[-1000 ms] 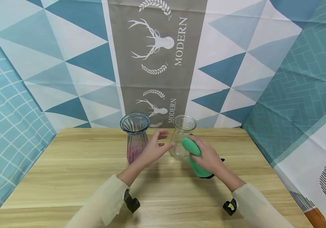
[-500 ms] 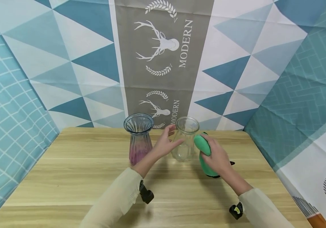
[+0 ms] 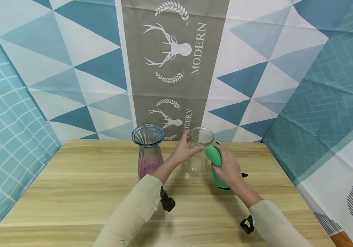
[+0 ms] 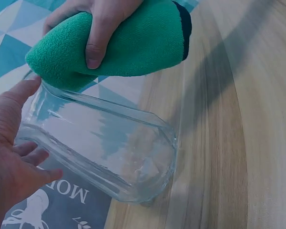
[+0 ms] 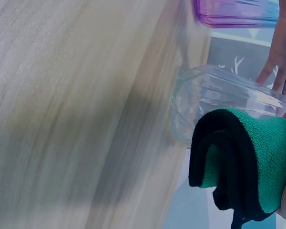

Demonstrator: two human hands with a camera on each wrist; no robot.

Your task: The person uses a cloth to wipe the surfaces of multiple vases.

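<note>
A clear glass vase with a flared rim stands upright between both hands. My left hand is at its neck from the left, thumb in front and fingers spread toward the back; in the left wrist view these fingers are loosely extended beside the glass. On the right side, my right hand grips a folded green cloth with black edging, thumb pressed across it. The cloth overlaps the vase near its rim in the left wrist view. Its black-edged folds hang open in the right wrist view.
A ribbed glass vase, blue at the top and pink-purple at the base, stands left of the clear one. Both are on a wood-grain table. A patterned cloth backdrop rises behind the table's back edge.
My left hand has moved right, from between the two vases to the clear vase's neck. The right hand moved away rightward with the cloth, then came back toward the glass.
</note>
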